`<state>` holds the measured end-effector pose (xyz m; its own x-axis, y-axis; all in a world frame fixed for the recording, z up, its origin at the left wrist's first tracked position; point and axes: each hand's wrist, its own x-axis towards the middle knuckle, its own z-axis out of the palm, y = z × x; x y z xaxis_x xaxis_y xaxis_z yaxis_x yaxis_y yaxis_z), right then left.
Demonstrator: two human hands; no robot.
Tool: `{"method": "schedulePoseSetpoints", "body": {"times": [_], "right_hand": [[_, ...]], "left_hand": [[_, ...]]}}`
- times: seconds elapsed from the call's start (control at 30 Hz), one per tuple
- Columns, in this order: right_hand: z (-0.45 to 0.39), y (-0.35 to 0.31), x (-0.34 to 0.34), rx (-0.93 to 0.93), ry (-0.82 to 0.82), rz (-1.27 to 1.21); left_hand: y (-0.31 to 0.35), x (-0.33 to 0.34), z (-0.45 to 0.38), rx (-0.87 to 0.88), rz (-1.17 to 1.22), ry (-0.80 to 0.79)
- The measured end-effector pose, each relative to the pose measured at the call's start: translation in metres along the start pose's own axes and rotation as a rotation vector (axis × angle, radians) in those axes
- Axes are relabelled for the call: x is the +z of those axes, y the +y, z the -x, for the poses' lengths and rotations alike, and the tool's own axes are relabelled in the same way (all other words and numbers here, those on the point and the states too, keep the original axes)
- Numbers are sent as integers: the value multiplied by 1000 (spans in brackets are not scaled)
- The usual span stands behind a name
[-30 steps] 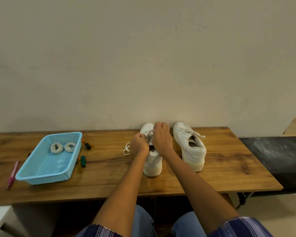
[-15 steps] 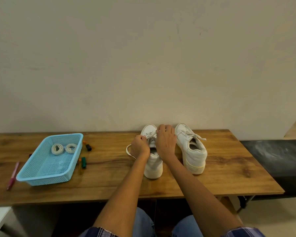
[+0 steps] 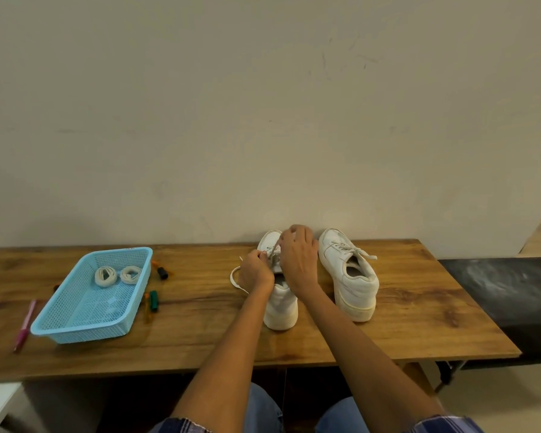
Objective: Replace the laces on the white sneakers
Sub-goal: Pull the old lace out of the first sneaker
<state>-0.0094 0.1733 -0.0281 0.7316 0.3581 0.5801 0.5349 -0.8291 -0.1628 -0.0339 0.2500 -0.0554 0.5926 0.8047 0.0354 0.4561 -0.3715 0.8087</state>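
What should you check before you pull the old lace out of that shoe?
1. Left hand pinches the old lace: ok.
2. Right hand rests on the near sneaker: ok.
3. Lace free of every eyelet: cannot tell, hands hide them.
4. Two new laces wait coiled in the blue basket: ok.
5. Second sneaker unlaced: not ok.

left sneaker (image 3: 281, 304) laces hidden under hands, pink pen (image 3: 25, 325) blurred
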Motion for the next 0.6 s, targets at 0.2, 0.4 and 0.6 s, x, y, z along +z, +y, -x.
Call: {"method": "schedulePoseSetpoints", "body": {"times": [0.2,0.4,0.6], "right_hand": [[0,2,4,-46,-277,-88],[-3,3,9,-80,-286,-33],[5,4,5,272,177,-91]], "left_hand": [[-1,0,1,-10,16,-11],[-1,1,0,3,14,-12],[1,-1,1,-3,8,-3]]}}
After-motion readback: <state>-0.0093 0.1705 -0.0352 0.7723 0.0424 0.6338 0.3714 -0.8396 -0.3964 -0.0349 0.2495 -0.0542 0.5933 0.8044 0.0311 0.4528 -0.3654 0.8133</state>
